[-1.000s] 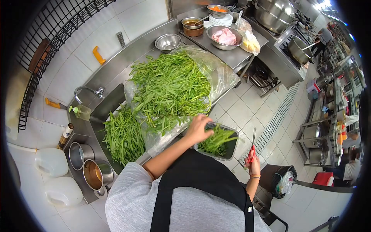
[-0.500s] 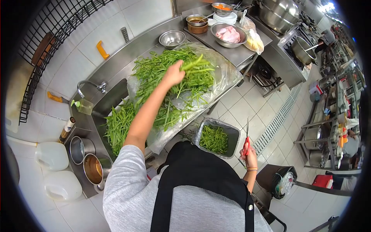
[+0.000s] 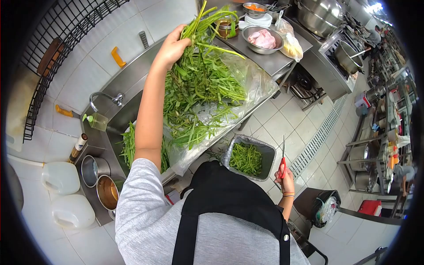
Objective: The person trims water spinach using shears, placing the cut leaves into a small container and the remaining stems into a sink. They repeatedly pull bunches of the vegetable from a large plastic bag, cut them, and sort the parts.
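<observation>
My left hand (image 3: 172, 49) is closed round the stems of a bunch of water spinach (image 3: 198, 33), lifted at the far side of the counter, its leaves hanging down. Below it a large heap of the same leafy greens (image 3: 207, 86) lies on a clear plastic sheet (image 3: 260, 86). My right hand (image 3: 285, 179), out to the right, grips red-handled scissors (image 3: 282, 164) with the blades pointing away from me. Between my body and the scissors stands a grey bin (image 3: 267, 163) lined with plastic, holding cut green stems (image 3: 245, 159).
More greens (image 3: 128, 148) lie in the sink (image 3: 115, 128) at left, by a faucet (image 3: 115, 99). A bowl of raw meat (image 3: 263, 40) sits on the back counter. Metal pots (image 3: 107, 192) and white jugs (image 3: 73, 212) stand at lower left. A black-lined trash bin (image 3: 309, 201) stands at right.
My left hand has moved up and left, raising a bunch of greens off the heap towards the back. My right hand with the scissors has hardly moved.
</observation>
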### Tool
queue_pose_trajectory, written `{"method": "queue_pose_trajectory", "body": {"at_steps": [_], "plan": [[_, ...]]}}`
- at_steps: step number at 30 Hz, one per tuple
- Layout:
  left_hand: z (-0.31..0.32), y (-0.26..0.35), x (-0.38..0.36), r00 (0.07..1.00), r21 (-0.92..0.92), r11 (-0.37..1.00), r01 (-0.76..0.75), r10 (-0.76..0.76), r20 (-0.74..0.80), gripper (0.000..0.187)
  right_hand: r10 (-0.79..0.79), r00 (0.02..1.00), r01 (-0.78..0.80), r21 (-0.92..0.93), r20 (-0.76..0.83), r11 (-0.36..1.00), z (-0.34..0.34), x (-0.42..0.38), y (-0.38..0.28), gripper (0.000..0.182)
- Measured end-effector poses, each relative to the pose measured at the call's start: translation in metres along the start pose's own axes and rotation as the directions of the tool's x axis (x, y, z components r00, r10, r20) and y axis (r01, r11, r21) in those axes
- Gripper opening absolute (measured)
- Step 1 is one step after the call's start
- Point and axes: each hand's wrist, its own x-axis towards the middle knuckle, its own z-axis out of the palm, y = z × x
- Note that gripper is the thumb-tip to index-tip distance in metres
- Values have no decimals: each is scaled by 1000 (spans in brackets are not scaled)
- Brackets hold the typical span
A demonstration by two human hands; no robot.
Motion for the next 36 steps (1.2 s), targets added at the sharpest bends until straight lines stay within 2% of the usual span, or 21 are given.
{"method": "queue_pose_trajectory", "body": {"at_steps": [5, 9, 11, 13, 15, 17, 21, 24, 27, 29, 30, 31, 32, 33, 34, 35, 36], "plan": [[-1, 11, 0, 1000, 17, 1000, -1, 1, 2, 35, -19, 999, 19, 20, 47, 1000, 6, 6, -1, 34], [6, 34, 10, 996, -30, 996, -86, 84, -43, 40, -20, 998, 19, 7, 62, 1000, 13, 6, -6, 33], [6, 48, 19, 983, -134, 975, -180, 172, -68, 41, -25, 997, 24, 13, 70, 1000, 14, 6, -6, 33], [2, 66, 26, 991, -190, 973, -129, 117, -71, 42, -28, 997, 27, 19, 77, 999, 14, 6, -7, 32], [9, 100, 28, 941, -101, 939, -328, 315, -123, 47, -19, 997, 19, 12, 75, 1000, 15, 4, -9, 32], [18, 137, 14, 939, -153, 936, -316, 286, -191, 39, -13, 997, 13, 5, 73, 1000, 14, 5, -7, 31], [11, 146, 20, 935, -216, 911, -352, 334, -119, 40, -17, 996, 17, -6, 83, 1000, 15, 6, -2, 31], [24, 151, 11, 925, -347, 861, -371, 374, -62, 46, -19, 997, 19, 3, 71, 1000, 18, 2, -3, 31], [49, 167, -13, 938, -446, 834, -325, 345, -38, 50, -38, 996, 37, 18, 83, 999, 12, 0, 0, 31], [65, 167, -24, 915, -536, 782, -318, 402, 43, 51, -32, 998, 31, 22, 53, 999, 4, -2, 3, 31], [71, 161, -29, 910, -486, 814, -318, 406, 85, 52, -27, 999, 26, 25, 26, 999, 0, -3, 4, 32], [77, 149, -26, 918, -415, 874, -254, 353, 183, 55, -27, 999, 27, 22, 27, 999, -5, -4, 6, 32], [91, 134, -38, 932, -247, 943, -222, 279, 230, 46, -39, 999, 38, 53, 5, 998, -12, -5, 9, 32], [109, 136, -63, 910, -225, 896, -382, 408, 79, 43, -50, 999, 51, 84, -19, 995, -18, -7, 11, 32], [125, 128, -78, 934, -334, 899, -282, 337, 120, 46, -58, 997, 62, 81, -57, 995, -23, -10, 12, 33], [137, 116, -92, 940, -316, 931, -186, 262, 220, 48, -59, 997, 63, 79, -59, 995, -29, -13, 14, 33], [154, 95, -107, 934, -411, 909, -65, 201, 297, 46, -61, 995, 70, 111, -82, 991, -36, -15, 16, 34]]}}
